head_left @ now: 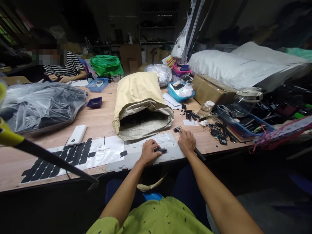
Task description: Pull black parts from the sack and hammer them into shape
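My left hand (149,151) has its fingers closed on a small black cylindrical piece (161,150). It rests on a grey board (172,156) at the table's front edge. My right hand (187,142) is wrapped around what looks like a small hammer (177,129). The hammer's head points away from me, and its dark handle comes out below the palm. Just beyond both hands lies a large beige sack (138,87), its mouth gaping toward me and its inside dark. To the left, rows of black stickers (79,152) lie on a white sheet.
A white power bank (77,135) sits by the stickers. At right are loose black pieces (188,113), a jar (206,109), keys (216,131) and a blue tray (243,122). A dark pole crosses the left front. Another person (73,63) sits at the far left.
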`<state>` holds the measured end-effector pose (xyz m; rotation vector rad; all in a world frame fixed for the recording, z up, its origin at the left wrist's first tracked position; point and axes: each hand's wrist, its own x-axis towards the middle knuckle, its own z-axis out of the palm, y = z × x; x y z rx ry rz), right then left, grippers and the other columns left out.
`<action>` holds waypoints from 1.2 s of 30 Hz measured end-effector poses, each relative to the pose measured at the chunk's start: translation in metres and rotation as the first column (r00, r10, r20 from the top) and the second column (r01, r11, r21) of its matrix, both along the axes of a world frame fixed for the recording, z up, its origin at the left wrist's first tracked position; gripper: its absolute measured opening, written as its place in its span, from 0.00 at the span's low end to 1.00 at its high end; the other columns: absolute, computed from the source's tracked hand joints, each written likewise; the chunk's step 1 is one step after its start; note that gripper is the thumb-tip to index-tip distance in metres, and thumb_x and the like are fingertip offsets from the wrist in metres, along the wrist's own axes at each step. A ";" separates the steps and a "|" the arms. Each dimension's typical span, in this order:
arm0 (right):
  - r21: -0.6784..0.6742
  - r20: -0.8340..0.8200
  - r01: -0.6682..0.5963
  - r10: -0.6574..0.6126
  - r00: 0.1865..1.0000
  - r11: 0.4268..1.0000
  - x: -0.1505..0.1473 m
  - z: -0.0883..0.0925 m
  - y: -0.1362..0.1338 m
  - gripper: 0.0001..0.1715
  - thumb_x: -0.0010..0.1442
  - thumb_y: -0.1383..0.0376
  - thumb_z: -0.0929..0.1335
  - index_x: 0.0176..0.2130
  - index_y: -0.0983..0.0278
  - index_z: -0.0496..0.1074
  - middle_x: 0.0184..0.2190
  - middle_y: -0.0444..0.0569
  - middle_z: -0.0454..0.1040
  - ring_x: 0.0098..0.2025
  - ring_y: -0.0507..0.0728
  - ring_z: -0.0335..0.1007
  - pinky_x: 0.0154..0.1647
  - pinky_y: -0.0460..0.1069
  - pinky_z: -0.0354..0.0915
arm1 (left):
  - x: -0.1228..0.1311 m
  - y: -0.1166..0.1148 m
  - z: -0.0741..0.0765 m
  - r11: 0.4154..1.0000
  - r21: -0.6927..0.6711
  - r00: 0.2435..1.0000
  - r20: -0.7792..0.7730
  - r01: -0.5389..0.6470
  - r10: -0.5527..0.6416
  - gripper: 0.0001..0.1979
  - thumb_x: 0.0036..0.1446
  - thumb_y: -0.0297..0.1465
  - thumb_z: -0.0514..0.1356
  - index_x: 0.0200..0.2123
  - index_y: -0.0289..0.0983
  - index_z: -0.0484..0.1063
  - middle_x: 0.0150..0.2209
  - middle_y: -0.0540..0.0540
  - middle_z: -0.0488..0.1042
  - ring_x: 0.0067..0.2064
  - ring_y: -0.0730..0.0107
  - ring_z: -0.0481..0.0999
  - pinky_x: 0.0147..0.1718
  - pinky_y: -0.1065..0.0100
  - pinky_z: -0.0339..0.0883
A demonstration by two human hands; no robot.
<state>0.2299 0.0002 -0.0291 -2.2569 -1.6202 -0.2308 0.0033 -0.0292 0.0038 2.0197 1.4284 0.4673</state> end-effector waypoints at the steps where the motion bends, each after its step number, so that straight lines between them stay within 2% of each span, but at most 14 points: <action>1: -0.006 0.006 0.003 -0.003 1.000 1.000 0.000 0.000 0.001 0.20 0.62 0.70 0.63 0.51 0.61 0.75 0.39 0.54 0.69 0.42 0.59 0.61 0.37 0.50 0.52 | -0.006 -0.006 -0.001 0.998 -0.002 0.998 0.001 0.062 -0.062 0.09 0.48 0.33 0.69 0.37 0.44 0.81 0.50 0.45 0.71 0.53 0.54 0.67 0.56 0.52 0.60; 3: -0.012 0.016 0.005 -0.005 1.000 1.000 -0.001 0.001 0.001 0.20 0.62 0.70 0.63 0.52 0.61 0.74 0.40 0.54 0.69 0.42 0.59 0.61 0.36 0.51 0.53 | -0.019 -0.021 -0.007 0.985 0.024 0.985 0.009 0.173 -0.173 0.10 0.47 0.33 0.70 0.36 0.45 0.82 0.56 0.46 0.69 0.58 0.50 0.64 0.59 0.49 0.58; 5: -0.016 0.022 0.003 -0.003 1.000 1.000 -0.001 0.002 0.002 0.20 0.62 0.70 0.63 0.52 0.62 0.74 0.40 0.54 0.69 0.43 0.59 0.61 0.36 0.51 0.53 | -0.033 -0.040 -0.015 0.969 0.080 0.972 -0.003 0.234 -0.234 0.10 0.47 0.33 0.71 0.36 0.45 0.82 0.61 0.45 0.66 0.62 0.47 0.61 0.61 0.46 0.56; 10: -0.026 0.040 0.005 -0.004 0.999 1.000 -0.002 0.004 0.001 0.19 0.62 0.69 0.63 0.51 0.63 0.74 0.40 0.55 0.69 0.43 0.59 0.62 0.35 0.51 0.52 | -0.048 -0.080 -0.032 0.942 0.229 0.968 -0.117 0.244 -0.222 0.16 0.45 0.29 0.71 0.41 0.44 0.81 0.67 0.42 0.60 0.66 0.42 0.57 0.65 0.40 0.51; 13: -0.023 0.050 0.012 -0.011 0.999 1.000 -0.002 0.004 0.000 0.19 0.63 0.69 0.63 0.51 0.63 0.74 0.39 0.55 0.70 0.43 0.59 0.63 0.35 0.51 0.52 | -0.044 -0.082 -0.031 0.942 0.264 0.979 -0.056 0.206 -0.198 0.20 0.44 0.32 0.73 0.43 0.44 0.80 0.64 0.41 0.65 0.64 0.43 0.61 0.62 0.42 0.57; 16: -0.013 0.067 0.012 -0.011 0.998 1.000 -0.002 0.002 0.000 0.18 0.63 0.69 0.63 0.51 0.63 0.74 0.39 0.55 0.69 0.42 0.60 0.63 0.34 0.51 0.51 | -0.039 -0.056 -0.022 0.958 0.277 0.988 0.105 0.078 -0.111 0.15 0.51 0.36 0.69 0.44 0.43 0.79 0.50 0.41 0.75 0.53 0.53 0.72 0.53 0.51 0.69; 18: -0.006 0.079 0.009 -0.009 0.997 1.000 -0.002 0.001 0.000 0.18 0.63 0.69 0.63 0.51 0.63 0.74 0.38 0.55 0.69 0.42 0.59 0.63 0.34 0.50 0.51 | -0.036 -0.022 -0.012 0.959 0.267 0.980 0.194 -0.095 0.043 0.12 0.57 0.36 0.64 0.44 0.42 0.78 0.44 0.42 0.77 0.47 0.59 0.75 0.47 0.57 0.72; 20: 0.000 0.088 0.003 -0.003 0.996 1.000 -0.001 -0.001 -0.001 0.18 0.63 0.68 0.63 0.51 0.63 0.74 0.38 0.54 0.69 0.42 0.59 0.63 0.34 0.50 0.51 | -0.032 0.020 -0.001 0.933 0.222 0.947 0.221 -0.282 0.234 0.11 0.60 0.34 0.61 0.44 0.41 0.78 0.42 0.42 0.76 0.44 0.62 0.76 0.45 0.60 0.73; 23: 0.004 0.093 -0.004 0.004 0.996 1.000 -0.001 -0.002 -0.001 0.18 0.62 0.69 0.64 0.51 0.63 0.74 0.38 0.54 0.69 0.41 0.59 0.63 0.34 0.50 0.51 | -0.024 0.082 0.011 0.855 0.168 0.871 0.115 -0.491 0.478 0.13 0.61 0.33 0.60 0.47 0.37 0.77 0.43 0.40 0.75 0.43 0.62 0.76 0.46 0.61 0.72; 26: -0.003 0.091 0.002 -0.001 0.996 1.000 -0.001 -0.002 -0.002 0.19 0.61 0.69 0.64 0.51 0.63 0.73 0.39 0.54 0.69 0.42 0.59 0.63 0.35 0.50 0.52 | -0.018 0.123 0.018 0.815 0.153 0.820 -0.042 -0.559 0.571 0.15 0.62 0.33 0.59 0.50 0.36 0.76 0.47 0.37 0.74 0.48 0.56 0.76 0.49 0.61 0.70; 30: -0.026 0.091 -0.002 0.004 0.996 1.000 -0.003 0.000 -0.003 0.19 0.62 0.68 0.63 0.52 0.63 0.72 0.39 0.54 0.69 0.42 0.59 0.63 0.36 0.50 0.53 | -0.016 0.140 0.019 0.833 0.115 0.802 -0.225 -0.541 0.552 0.18 0.61 0.25 0.55 0.51 0.38 0.76 0.51 0.36 0.73 0.50 0.53 0.76 0.48 0.61 0.69; 33: -0.051 0.087 0.008 -0.003 0.996 0.999 -0.005 0.002 -0.004 0.19 0.63 0.68 0.63 0.53 0.63 0.72 0.40 0.54 0.69 0.43 0.59 0.63 0.36 0.50 0.54 | -0.018 0.137 0.019 0.858 0.134 0.804 -0.301 -0.496 0.512 0.21 0.57 0.19 0.52 0.49 0.36 0.78 0.49 0.36 0.74 0.49 0.54 0.76 0.47 0.62 0.69; 36: -0.060 0.077 0.012 -0.007 0.997 0.998 -0.006 0.004 -0.004 0.20 0.63 0.68 0.63 0.53 0.63 0.72 0.41 0.55 0.69 0.43 0.60 0.62 0.37 0.50 0.54 | -0.019 0.124 0.019 0.878 0.176 0.814 -0.328 -0.446 0.480 0.20 0.55 0.19 0.52 0.45 0.34 0.79 0.48 0.34 0.72 0.49 0.53 0.76 0.48 0.61 0.69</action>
